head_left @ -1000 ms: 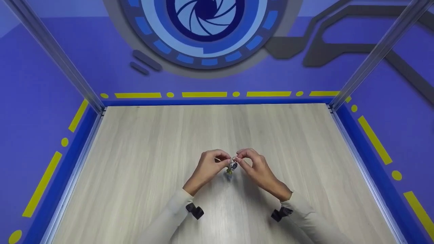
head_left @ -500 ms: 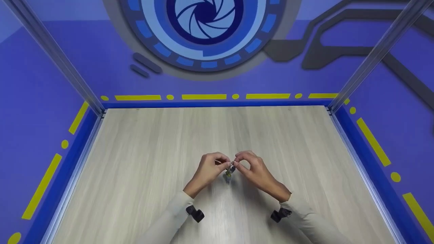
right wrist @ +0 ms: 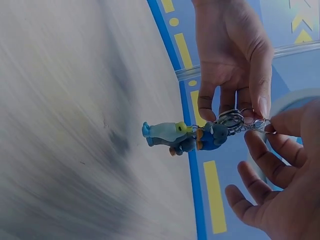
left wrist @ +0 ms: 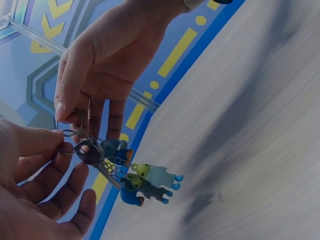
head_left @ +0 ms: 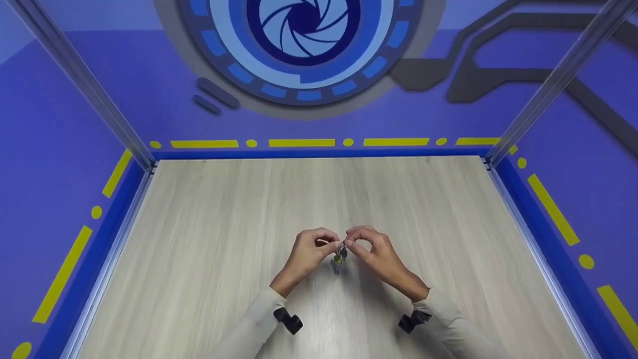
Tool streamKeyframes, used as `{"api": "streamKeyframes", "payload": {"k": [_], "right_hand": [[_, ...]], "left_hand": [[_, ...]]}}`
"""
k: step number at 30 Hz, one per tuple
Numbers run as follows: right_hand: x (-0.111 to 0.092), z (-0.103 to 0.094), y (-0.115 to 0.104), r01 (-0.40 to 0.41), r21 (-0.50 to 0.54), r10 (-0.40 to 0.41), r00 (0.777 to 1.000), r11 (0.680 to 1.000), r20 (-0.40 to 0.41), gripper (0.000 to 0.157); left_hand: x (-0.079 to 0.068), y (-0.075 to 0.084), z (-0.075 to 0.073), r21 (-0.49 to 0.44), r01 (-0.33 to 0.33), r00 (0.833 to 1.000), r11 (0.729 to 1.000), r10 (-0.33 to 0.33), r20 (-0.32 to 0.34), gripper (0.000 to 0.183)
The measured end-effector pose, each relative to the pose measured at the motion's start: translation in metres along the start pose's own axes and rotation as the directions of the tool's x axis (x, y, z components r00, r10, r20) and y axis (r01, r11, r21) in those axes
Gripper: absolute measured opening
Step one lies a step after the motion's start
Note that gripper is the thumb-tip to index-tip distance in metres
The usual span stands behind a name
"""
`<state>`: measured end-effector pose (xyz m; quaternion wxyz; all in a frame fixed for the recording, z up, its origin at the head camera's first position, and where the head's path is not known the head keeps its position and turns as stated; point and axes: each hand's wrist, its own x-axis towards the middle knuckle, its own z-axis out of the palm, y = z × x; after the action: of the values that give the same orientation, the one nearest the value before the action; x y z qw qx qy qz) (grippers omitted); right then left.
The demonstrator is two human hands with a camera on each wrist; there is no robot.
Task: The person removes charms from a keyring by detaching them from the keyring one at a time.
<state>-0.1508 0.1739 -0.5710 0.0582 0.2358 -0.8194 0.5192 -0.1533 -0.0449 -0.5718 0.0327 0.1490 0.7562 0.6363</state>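
Note:
Pinched between thumb and fingers of both hands, a bunch of key rings hangs over the table. My left hand (head_left: 307, 252) grips metal rings at the bunch's top from the left. Opposite it, my right hand (head_left: 381, 254) pinches a thin ring (right wrist: 257, 125), fingertips close to the left ones. Below the rings dangle a key with a dark round head (left wrist: 91, 153), short chains (left wrist: 112, 167) and several small figure charms. One charm (left wrist: 157, 175) has a yellow-green head and pale body; another charm (right wrist: 212, 137) is grey and blue. Fingertips partly hide the rings.
The wood-grain table (head_left: 224, 209) extends around both hands. Blue printed walls (head_left: 374, 119) with yellow dashes border its back and sides, and metal posts (head_left: 124, 129) stand at the back corners. A black wrist camera (head_left: 288, 320) sits on the left sleeve.
Both hands have come slightly nearer the body, with the head view shifting a little too. The ring that showed between the fingertips is now more covered, and the charms hang a bit lower in view.

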Motion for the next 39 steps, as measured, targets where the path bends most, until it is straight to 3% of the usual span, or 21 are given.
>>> {"api": "streamKeyframes", "payload": {"k": [5,12,17,22,32,39], "right_hand": [[-0.001,0.002,0.000,-0.002,0.044,0.003,1.000,0.999,-0.011,0.013],[-0.009,0.004,-0.001,-0.066,0.123,0.068,0.998,0.990,-0.018,0.010],[-0.012,0.004,-0.002,-0.104,0.182,0.108,0.994,0.978,-0.017,0.010],[-0.011,0.001,-0.002,-0.104,0.170,0.110,0.994,0.980,-0.026,0.008],[-0.012,-0.001,-0.005,0.000,0.002,0.000,0.999,1.000,-0.040,0.010],[-0.017,-0.001,-0.007,0.039,-0.043,-0.041,0.999,0.998,-0.035,0.012]], "left_hand": [[-0.002,-0.001,0.001,-0.049,-0.004,1.000,0.999,0.003,-0.004,0.006],[-0.009,-0.007,0.000,-0.155,0.002,1.000,0.988,-0.004,-0.010,0.008],[-0.012,-0.008,0.001,-0.168,0.020,1.000,0.986,-0.020,0.004,0.012],[-0.010,-0.005,0.000,-0.119,0.032,0.999,0.992,-0.029,0.026,0.012],[-0.007,0.006,-0.001,0.048,0.020,0.998,0.999,-0.022,0.056,0.005],[-0.010,0.011,0.002,0.105,0.021,0.996,0.994,-0.029,0.081,0.006]]}}
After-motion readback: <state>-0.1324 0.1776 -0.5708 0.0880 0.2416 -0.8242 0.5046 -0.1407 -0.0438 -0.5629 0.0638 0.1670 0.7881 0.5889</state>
